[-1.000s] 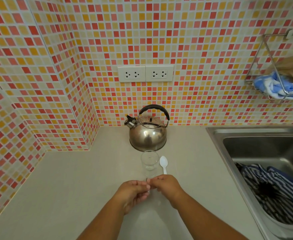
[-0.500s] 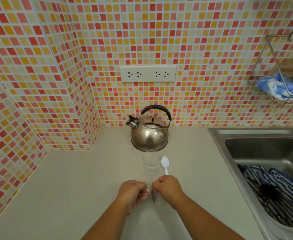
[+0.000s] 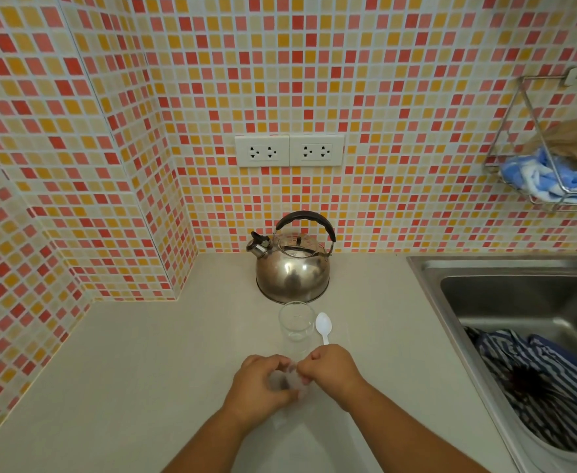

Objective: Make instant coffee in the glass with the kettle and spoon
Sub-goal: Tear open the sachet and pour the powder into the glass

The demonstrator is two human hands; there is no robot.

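A steel kettle (image 3: 293, 268) with a black handle stands at the back of the counter by the tiled wall. Just in front of it stands an empty clear glass (image 3: 296, 321), with a white plastic spoon (image 3: 323, 326) lying to its right. Nearer to me, my left hand (image 3: 261, 384) and my right hand (image 3: 331, 372) meet over a small clear plastic packet (image 3: 289, 382) with dark granules inside. Both hands pinch the packet, a little in front of the glass. The spoon's handle end is hidden behind my right hand.
A steel sink (image 3: 519, 302) lies to the right, holding a basin with striped cloth (image 3: 546, 380). A wire rack (image 3: 549, 172) with blue and tan cloths hangs on the wall above it. Two wall sockets (image 3: 289, 150) sit above the kettle. Tiled walls close the left corner.
My hands have shifted slightly apart and the packet between them has become more visible. The kettle, glass and spoon have stayed in place.
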